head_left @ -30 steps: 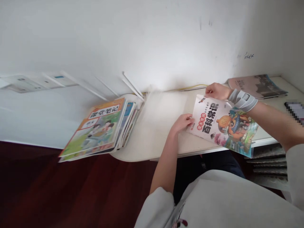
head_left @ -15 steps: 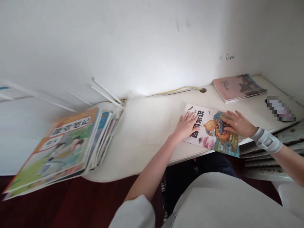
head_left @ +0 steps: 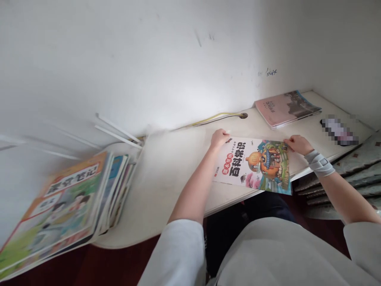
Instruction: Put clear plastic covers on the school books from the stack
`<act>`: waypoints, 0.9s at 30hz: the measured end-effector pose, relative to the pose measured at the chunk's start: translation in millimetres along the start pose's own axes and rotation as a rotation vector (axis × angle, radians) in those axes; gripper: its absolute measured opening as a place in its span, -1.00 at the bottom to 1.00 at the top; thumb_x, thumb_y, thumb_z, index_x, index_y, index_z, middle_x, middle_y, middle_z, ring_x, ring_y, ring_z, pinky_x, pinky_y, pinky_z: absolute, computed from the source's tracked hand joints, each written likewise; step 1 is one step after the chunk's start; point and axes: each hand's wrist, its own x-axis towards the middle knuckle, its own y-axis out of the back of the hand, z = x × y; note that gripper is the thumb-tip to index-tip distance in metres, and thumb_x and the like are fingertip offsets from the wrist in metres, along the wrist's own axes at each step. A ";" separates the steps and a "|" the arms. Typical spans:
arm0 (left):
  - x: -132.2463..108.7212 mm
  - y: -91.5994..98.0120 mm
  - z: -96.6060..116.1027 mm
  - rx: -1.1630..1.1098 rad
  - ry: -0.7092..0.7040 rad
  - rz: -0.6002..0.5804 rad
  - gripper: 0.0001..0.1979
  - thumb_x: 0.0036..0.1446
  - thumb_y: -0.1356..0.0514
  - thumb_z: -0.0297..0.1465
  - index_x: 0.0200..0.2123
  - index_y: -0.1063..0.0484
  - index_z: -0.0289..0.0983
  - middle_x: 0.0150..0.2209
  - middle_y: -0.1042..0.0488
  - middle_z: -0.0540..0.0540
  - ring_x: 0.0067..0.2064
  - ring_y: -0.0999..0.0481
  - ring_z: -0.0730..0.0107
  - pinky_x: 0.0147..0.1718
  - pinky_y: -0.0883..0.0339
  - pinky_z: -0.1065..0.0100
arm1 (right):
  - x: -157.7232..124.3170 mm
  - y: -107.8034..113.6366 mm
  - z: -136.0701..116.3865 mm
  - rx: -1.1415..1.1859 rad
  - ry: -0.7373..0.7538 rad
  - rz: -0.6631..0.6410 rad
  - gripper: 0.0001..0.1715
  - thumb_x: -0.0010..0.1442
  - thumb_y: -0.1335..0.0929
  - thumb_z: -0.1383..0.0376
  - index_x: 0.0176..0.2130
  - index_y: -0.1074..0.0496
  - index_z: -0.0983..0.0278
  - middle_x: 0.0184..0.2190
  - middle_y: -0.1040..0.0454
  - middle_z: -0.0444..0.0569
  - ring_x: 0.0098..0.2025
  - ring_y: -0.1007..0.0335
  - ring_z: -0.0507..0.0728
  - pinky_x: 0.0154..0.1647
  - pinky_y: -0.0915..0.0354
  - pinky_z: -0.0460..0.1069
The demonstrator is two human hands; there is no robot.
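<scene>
A book [head_left: 251,167] with an orange gourd-shaped house on its cover lies at the front of the white desk [head_left: 169,171], one corner reaching over the edge. At its upper left corner my left hand [head_left: 220,139] is closed, gripping the cover's edge. My right hand [head_left: 298,144] pinches the upper right corner. A grey band wraps my right wrist. Behind my right hand rests a small stack of pink booklets [head_left: 285,109]. Further right lies a phone [head_left: 339,130], its screen blurred out.
Several books [head_left: 68,210] stand upright and tilted at the desk's left end, beside white rack bars [head_left: 117,133]. A yellow cable [head_left: 211,118] runs along the wall into a cable hole [head_left: 243,115]. Patterned fabric [head_left: 354,171] hangs at the right.
Both hands have gone from lying spread on the cover to gripping the book's two upper corners. The view has shifted to the right.
</scene>
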 end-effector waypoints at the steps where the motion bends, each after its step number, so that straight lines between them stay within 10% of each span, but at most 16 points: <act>1: -0.2 -0.6 0.1 -0.002 0.007 0.015 -0.84 0.02 -0.12 -0.36 -0.46 -0.46 -0.29 -0.49 -0.51 -0.07 -0.47 -0.43 0.39 -0.50 -0.14 0.41 | 4.4 0.2 -3.1 0.000 -0.004 0.002 -0.57 0.25 -0.17 0.11 -0.36 -0.46 0.32 -0.50 -0.51 0.04 -0.32 -0.46 0.14 -0.28 -0.22 -0.05; 7: -13.5 12.1 -18.8 0.074 0.088 0.074 -0.91 -0.03 -0.16 -0.42 -0.44 -0.45 -0.28 -0.42 -0.53 -0.15 -0.32 -0.48 0.24 -0.38 -0.23 0.36 | 28.1 -7.6 -43.6 -0.069 -0.019 0.124 -0.63 0.23 -0.17 0.30 -0.01 -0.32 0.37 -0.11 -0.44 0.26 -0.13 -0.44 0.26 -0.20 -0.25 0.05; 16: -42.2 33.0 -48.1 0.177 0.230 0.113 -0.76 0.01 -0.15 -0.47 -0.20 -0.44 -0.38 -0.24 -0.51 -0.39 -0.12 -0.49 -0.06 -0.18 -0.32 0.14 | 63.0 -22.6 -116.4 -0.153 0.108 0.229 -0.53 0.24 -0.01 0.48 0.02 -0.28 0.41 -0.06 -0.36 0.36 -0.02 -0.37 0.30 -0.15 -0.25 0.09; 22: -70.8 12.3 -11.7 0.225 0.023 0.301 -0.50 0.18 0.05 -0.48 0.21 -0.10 -0.42 0.22 -0.16 -0.44 0.27 -0.10 -0.06 0.17 0.01 -0.03 | 64.6 -24.1 -116.5 -0.190 0.130 0.244 -0.56 0.23 -0.04 0.48 0.02 -0.26 0.45 -0.08 -0.36 0.37 -0.03 -0.35 0.29 -0.14 -0.24 0.07; 27: -86.5 -26.1 22.4 0.149 -0.076 0.042 -0.42 0.27 0.22 -0.20 0.25 -0.06 -0.40 0.31 0.02 -0.34 0.34 0.17 -0.12 0.21 0.27 -0.20 | 64.2 -20.6 -111.4 -0.209 0.140 0.240 -0.56 0.22 -0.05 0.50 0.03 -0.25 0.47 -0.06 -0.36 0.39 -0.03 -0.35 0.29 -0.14 -0.22 0.07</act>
